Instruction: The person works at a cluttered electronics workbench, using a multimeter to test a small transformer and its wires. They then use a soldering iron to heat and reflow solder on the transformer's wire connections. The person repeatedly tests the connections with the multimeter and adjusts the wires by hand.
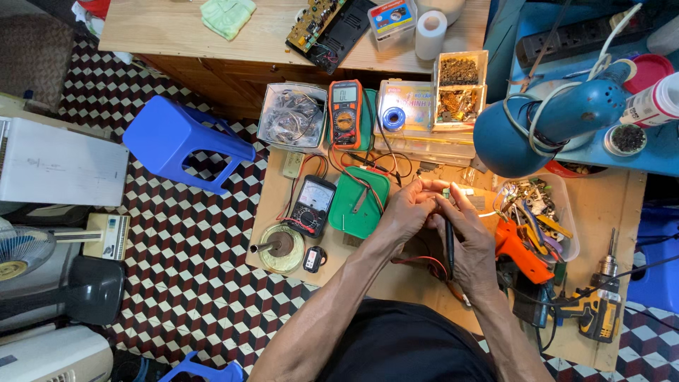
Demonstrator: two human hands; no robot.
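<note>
My left hand [404, 210] and my right hand [472, 233] meet over a low wooden board [605, 205]. Between the fingertips of both hands is a small green component [446, 192]. My right hand also grips a thin black probe [450, 247] that points toward the component. Red and black leads [431, 265] run under my wrists. A green tray [361, 205] lies just left of my left hand. Beside the tray lies a black analogue meter [312, 205]. An orange digital meter [346, 113] stands behind the tray.
A blue lamp [544, 124] hangs over the board's right side. A clear tub of tools [541, 212], an orange tool [520, 251] and a yellow drill [600, 304] lie at the right. Parts boxes [458, 88] stand behind. A blue stool [180, 141] stands on the tiled floor.
</note>
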